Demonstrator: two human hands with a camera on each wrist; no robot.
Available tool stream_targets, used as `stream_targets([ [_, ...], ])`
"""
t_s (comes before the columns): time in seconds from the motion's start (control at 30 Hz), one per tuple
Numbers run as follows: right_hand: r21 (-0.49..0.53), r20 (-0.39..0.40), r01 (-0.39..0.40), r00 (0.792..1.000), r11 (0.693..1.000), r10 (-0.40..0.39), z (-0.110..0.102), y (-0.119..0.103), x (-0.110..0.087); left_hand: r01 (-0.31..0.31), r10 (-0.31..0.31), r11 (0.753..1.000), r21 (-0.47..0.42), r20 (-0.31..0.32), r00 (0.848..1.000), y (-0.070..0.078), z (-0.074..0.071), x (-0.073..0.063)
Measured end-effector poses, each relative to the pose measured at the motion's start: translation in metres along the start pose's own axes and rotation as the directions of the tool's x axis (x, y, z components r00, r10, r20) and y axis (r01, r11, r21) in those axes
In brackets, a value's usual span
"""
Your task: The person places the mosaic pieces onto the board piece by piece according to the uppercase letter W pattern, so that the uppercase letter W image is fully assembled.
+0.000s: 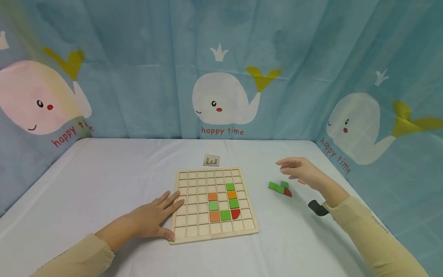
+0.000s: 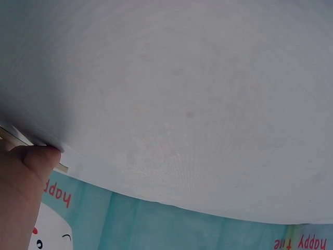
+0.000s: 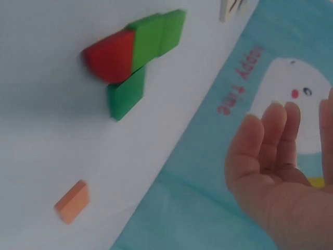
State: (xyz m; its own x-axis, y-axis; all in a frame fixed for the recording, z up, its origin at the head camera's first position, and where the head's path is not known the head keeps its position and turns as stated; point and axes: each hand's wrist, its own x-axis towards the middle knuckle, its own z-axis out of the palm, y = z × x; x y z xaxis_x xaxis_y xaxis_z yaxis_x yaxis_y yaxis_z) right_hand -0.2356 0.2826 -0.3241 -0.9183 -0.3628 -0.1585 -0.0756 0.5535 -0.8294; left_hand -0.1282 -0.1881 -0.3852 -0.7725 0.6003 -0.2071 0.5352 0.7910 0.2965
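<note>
A square wooden grid board (image 1: 192,220) lies on the table, with several coloured tiles in its cells: greens, oranges and a red rounded piece (image 1: 235,214). Spread over its left edge is my left hand (image 1: 152,215), fingers straight and thumb near the front corner; only part of this hand (image 2: 23,192) shows in the left wrist view. My right hand (image 1: 304,174) is raised at the right, fingers loosely bent and holding nothing. Near it lie light green tiles (image 3: 147,41), a red rounded tile (image 3: 110,56), a darker green tile (image 3: 126,94) and an orange tile (image 3: 73,202).
Behind the board lies a small card (image 1: 211,160) with a grid pattern. A black object (image 1: 317,208) shows by my right wrist. Blue curtains (image 1: 155,96) with whale prints stand around the back and sides of the white table (image 1: 131,169).
</note>
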Motion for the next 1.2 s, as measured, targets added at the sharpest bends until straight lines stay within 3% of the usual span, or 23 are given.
stream_targets([
  [0.17, -0.036, 0.051, 0.026, 0.998, 0.999, -0.024, -0.009, 0.013, 0.001, 0.001, -0.001, 1.000, -0.002, 0.006, 1.000, 0.000, 0.000, 0.000],
  [0.67, -0.177, 0.204, -0.114, 0.967, 0.978, 0.150, -0.021, 0.050, 0.020, -0.005, 0.005, 1.000, 0.001, -0.005, 1.000, 0.001, 0.000, -0.001],
  [1.03, -0.222, 0.263, -0.127, 0.947, 0.967, 0.185, -0.019, 0.050, 0.030, 0.012, -0.012, 1.000, 0.001, 0.003, 1.000, 0.001, 0.000, 0.001],
  [1.2, -0.270, 0.249, -0.153, 0.943, 0.951, 0.222, -0.016, 0.049, 0.034, 0.009, -0.009, 1.000, 0.005, 0.005, 1.000, 0.001, 0.000, 0.000],
])
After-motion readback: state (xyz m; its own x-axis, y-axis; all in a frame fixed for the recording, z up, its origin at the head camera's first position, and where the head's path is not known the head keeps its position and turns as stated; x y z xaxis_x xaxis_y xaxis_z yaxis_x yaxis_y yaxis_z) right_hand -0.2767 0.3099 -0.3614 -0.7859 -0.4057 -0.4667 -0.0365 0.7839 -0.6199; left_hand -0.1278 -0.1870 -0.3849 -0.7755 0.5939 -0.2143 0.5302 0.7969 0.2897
